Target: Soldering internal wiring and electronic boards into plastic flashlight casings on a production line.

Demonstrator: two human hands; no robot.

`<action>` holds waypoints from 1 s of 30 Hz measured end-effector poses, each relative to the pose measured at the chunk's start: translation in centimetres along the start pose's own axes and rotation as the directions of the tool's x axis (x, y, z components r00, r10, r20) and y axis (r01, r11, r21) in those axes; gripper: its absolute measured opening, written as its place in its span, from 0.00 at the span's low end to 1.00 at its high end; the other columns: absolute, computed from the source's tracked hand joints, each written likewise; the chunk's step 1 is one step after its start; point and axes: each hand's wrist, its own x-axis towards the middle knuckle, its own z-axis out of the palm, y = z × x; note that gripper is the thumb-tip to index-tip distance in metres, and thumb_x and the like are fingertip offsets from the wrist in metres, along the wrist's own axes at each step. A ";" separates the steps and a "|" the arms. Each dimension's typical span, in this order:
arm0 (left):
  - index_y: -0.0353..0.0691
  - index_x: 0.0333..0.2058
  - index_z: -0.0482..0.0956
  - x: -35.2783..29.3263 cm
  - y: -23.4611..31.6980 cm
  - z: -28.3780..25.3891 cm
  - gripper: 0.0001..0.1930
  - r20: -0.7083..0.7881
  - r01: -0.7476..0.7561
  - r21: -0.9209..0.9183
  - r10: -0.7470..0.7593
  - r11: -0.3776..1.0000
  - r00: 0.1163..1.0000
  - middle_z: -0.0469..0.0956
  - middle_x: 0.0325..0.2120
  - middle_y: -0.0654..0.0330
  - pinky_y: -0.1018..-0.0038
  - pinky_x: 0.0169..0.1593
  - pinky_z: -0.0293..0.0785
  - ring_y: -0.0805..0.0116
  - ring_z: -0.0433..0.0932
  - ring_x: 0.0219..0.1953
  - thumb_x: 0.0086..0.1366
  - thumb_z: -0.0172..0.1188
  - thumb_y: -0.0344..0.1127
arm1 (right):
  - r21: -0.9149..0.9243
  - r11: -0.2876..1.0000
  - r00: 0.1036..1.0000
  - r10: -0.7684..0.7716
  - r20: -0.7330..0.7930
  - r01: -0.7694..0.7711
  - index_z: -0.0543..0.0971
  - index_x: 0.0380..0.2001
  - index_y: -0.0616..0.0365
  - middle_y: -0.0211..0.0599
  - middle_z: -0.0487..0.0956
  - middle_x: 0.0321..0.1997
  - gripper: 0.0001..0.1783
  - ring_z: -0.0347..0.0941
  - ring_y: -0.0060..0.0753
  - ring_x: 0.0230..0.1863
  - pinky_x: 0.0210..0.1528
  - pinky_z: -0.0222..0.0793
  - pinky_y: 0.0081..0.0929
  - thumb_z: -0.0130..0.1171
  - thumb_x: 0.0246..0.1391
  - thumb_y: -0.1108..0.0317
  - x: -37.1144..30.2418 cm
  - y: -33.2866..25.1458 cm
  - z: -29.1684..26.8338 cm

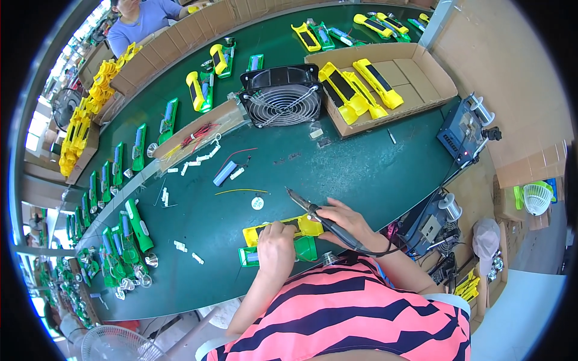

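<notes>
My left hand (pixel 276 248) rests on a yellow and green plastic flashlight body (pixel 283 236) lying at the near edge of the green table (pixel 361 174), holding it down. My right hand (pixel 346 221) grips a black soldering iron (pixel 313 212) like a pen; its tip points up and left, away from the flashlight body. A cable runs from the iron back toward my pink and navy striped sleeve. A small white round part (pixel 257 203) and a thin yellow wire (pixel 241 192) lie just beyond the hands.
A black square fan (pixel 282 95) stands mid-table. A cardboard box (pixel 415 84) holds yellow shells. A blue soldering station (pixel 463 129) sits at the right edge. Rows of green halves (pixel 114 174) line the left side. Another person sits at the far end.
</notes>
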 end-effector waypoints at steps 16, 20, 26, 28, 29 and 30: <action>0.40 0.21 0.77 0.6 -0.6 -0.6 0.02 0.093 0.033 -0.042 -0.029 0.999 0.995 0.70 0.19 0.57 0.69 0.28 0.69 0.59 0.73 0.23 0.47 0.56 0.28 | 0.543 0.726 0.850 0.525 -0.041 -0.423 0.73 0.29 0.66 0.35 0.75 0.25 0.07 0.73 0.21 0.23 0.25 0.69 0.17 0.56 0.44 0.77 -0.4 0.3 -1.8; 0.40 0.21 0.77 0.7 -0.7 -0.8 0.02 0.075 0.061 -0.114 -0.053 0.992 0.996 0.70 0.19 0.57 0.70 0.27 0.69 0.59 0.73 0.22 0.47 0.56 0.28 | 0.571 0.693 0.837 0.547 -0.017 -0.441 0.74 0.29 0.66 0.36 0.75 0.25 0.07 0.72 0.20 0.22 0.24 0.69 0.16 0.57 0.43 0.77 -0.4 0.8 -1.4; 0.40 0.21 0.77 0.8 -0.5 -0.8 0.01 0.105 0.034 -0.041 -0.030 0.999 0.994 0.70 0.19 0.57 0.70 0.26 0.69 0.59 0.73 0.22 0.46 0.57 0.28 | 0.565 0.691 0.842 0.540 0.009 -0.450 0.75 0.30 0.66 0.35 0.75 0.24 0.07 0.72 0.20 0.22 0.23 0.68 0.15 0.57 0.43 0.77 -0.2 0.6 -1.4; 0.40 0.20 0.77 0.8 -0.5 -0.6 0.01 0.103 0.020 -0.019 -0.018 1.000 0.995 0.70 0.18 0.57 0.70 0.26 0.69 0.60 0.73 0.22 0.46 0.57 0.28 | 0.548 0.697 0.838 0.545 0.013 -0.462 0.75 0.29 0.66 0.34 0.75 0.24 0.07 0.72 0.19 0.22 0.23 0.68 0.14 0.56 0.43 0.77 -0.1 0.4 -1.4; 0.40 0.20 0.77 0.9 -0.5 -0.6 0.01 0.104 0.019 -0.019 -0.017 1.000 0.994 0.70 0.18 0.57 0.70 0.26 0.69 0.60 0.73 0.22 0.46 0.57 0.28 | 0.548 0.697 0.838 0.546 0.013 -0.463 0.75 0.29 0.66 0.34 0.75 0.24 0.07 0.72 0.19 0.22 0.23 0.68 0.14 0.56 0.43 0.77 -0.2 0.5 -1.3; 0.40 0.20 0.77 0.9 -0.6 -0.7 0.01 0.110 0.018 -0.012 -0.017 1.000 0.994 0.70 0.18 0.57 0.70 0.26 0.69 0.59 0.73 0.21 0.46 0.57 0.28 | 0.557 0.704 0.844 0.537 -0.011 -0.441 0.75 0.29 0.66 0.34 0.75 0.24 0.07 0.72 0.19 0.22 0.23 0.68 0.14 0.57 0.43 0.77 -0.4 0.6 -1.1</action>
